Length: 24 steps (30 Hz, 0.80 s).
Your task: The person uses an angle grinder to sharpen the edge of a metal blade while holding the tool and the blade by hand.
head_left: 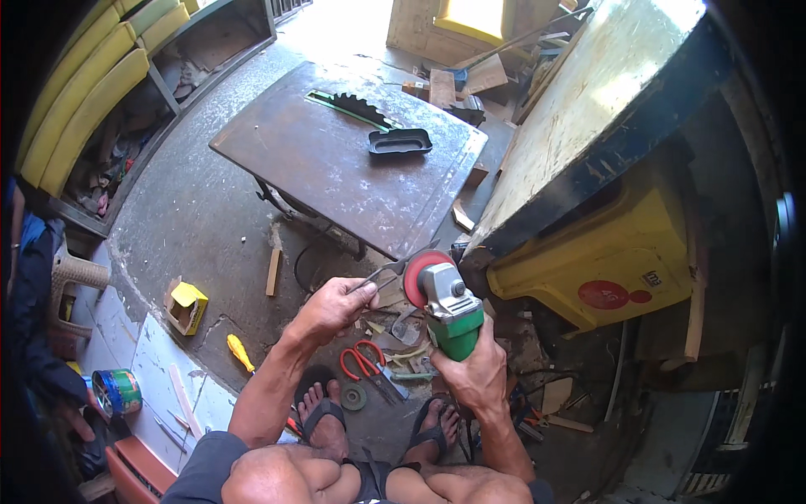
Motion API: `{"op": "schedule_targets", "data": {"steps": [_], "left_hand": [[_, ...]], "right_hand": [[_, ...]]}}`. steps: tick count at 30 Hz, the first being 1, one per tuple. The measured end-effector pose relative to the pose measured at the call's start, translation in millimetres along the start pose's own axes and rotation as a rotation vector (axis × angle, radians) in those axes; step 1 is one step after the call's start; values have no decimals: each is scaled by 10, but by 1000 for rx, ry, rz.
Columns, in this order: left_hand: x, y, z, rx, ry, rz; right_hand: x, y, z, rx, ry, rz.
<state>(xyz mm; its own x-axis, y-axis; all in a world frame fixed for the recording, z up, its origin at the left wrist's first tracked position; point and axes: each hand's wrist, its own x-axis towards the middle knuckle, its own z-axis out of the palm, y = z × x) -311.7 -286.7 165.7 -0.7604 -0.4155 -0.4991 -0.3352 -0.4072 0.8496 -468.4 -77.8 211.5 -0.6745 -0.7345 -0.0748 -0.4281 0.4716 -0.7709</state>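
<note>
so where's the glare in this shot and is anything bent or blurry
Head view: sunlight blows out the floor and the yellow panel at the top; the tilted board is washed pale. Fisheye bends the yellow slats and darkens the corners. The left hand, right hand and green grinder stay sharp in shade.

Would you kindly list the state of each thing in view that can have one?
left hand: shut on metal tool
right hand: shut on angle grinder
grinder disc: against the metal tool
red-handled scissors: open, on the floor
table saw blade: raised through the table
yellow box: open
</note>
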Motion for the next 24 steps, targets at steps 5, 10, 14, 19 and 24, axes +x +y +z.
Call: {"op": "schedule_targets", "data": {"steps": [5,10,14,19,24], "left_hand": [[12,-59,-36,-57,-7,-10],[-10,-59,-10,-76,-25,-42],[-5,-89,-7,-150,-37,-49],[6,-90,-23,-152,-42,-49],[15,-94,8,-135,-44,-47]], "right_hand": [[41,-73,14,-16,8,49],[-87,41,18,-2,1,42],[-58,-8,-29,12,23,41],[-146,36,4,-27,-64,23],[-71,12,5,-27,-60,11]]}}
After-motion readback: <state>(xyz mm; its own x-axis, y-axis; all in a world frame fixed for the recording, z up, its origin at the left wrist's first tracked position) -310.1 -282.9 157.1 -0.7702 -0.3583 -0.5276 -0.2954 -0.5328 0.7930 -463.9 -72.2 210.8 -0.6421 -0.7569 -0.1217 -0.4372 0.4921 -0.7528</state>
